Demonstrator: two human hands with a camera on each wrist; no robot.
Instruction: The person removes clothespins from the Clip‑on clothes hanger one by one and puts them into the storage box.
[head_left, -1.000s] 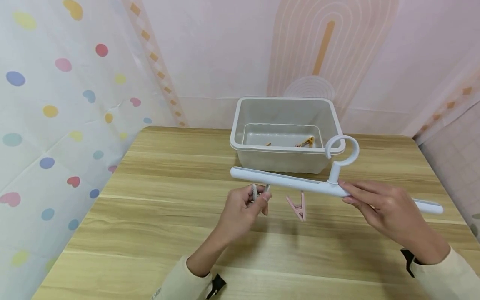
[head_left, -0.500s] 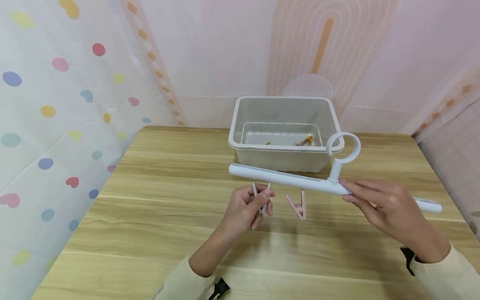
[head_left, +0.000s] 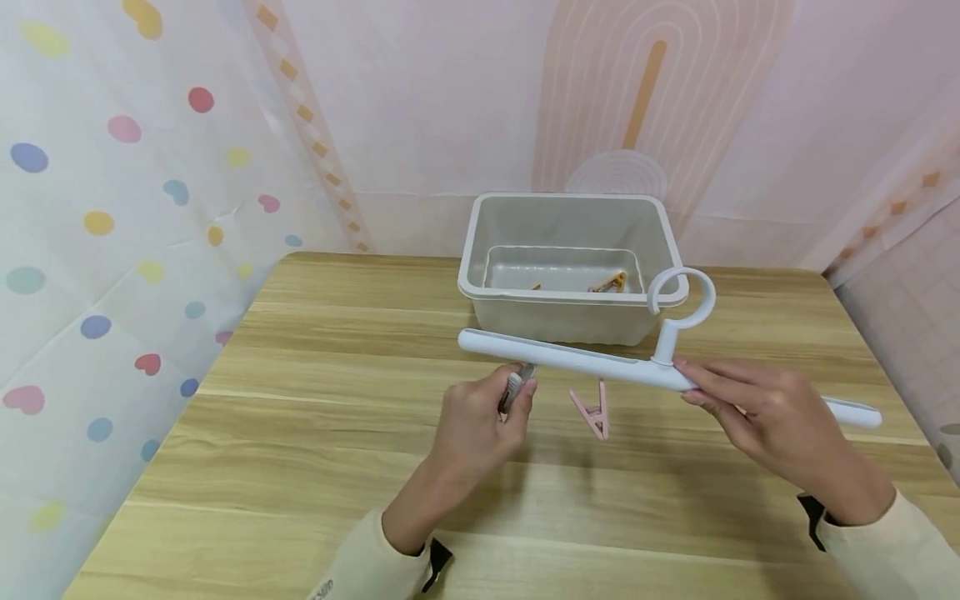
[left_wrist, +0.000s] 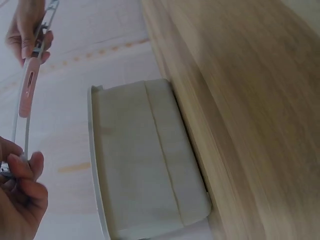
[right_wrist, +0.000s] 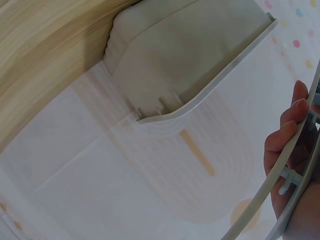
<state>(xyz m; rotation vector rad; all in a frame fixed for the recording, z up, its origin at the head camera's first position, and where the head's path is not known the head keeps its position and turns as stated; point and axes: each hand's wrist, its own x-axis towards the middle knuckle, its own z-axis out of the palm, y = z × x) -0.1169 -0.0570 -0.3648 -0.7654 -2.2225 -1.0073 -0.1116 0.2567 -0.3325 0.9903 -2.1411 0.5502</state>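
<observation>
My right hand (head_left: pixel 772 408) grips the white bar of a hanger (head_left: pixel 570 358) just right of its round hook, holding it over the table. A pink clothespin (head_left: pixel 592 414) hangs under the bar, between my hands; the left wrist view shows that pink clothespin (left_wrist: pixel 30 87) on the bar too. Under the bar's left half, my left hand (head_left: pixel 476 425) pinches a grey clothespin (head_left: pixel 512 390) between thumb and fingers. Its tips come right up to the bar's lower edge in the head view, and my hand hides much of it.
Behind the hanger stands a grey-beige plastic bin (head_left: pixel 562 321) at the table's back edge. Inside lie a yellow clothespin (head_left: pixel 617 282) and other small pieces. The wood-grain table (head_left: pixel 300 417) meets a patterned curtain (head_left: pixel 420 100) at the back and left.
My left hand has turned, hiding more of the grey clothespin, whose two arms were plainly seen spread half a second ago. The hanger in my right hand has barely shifted.
</observation>
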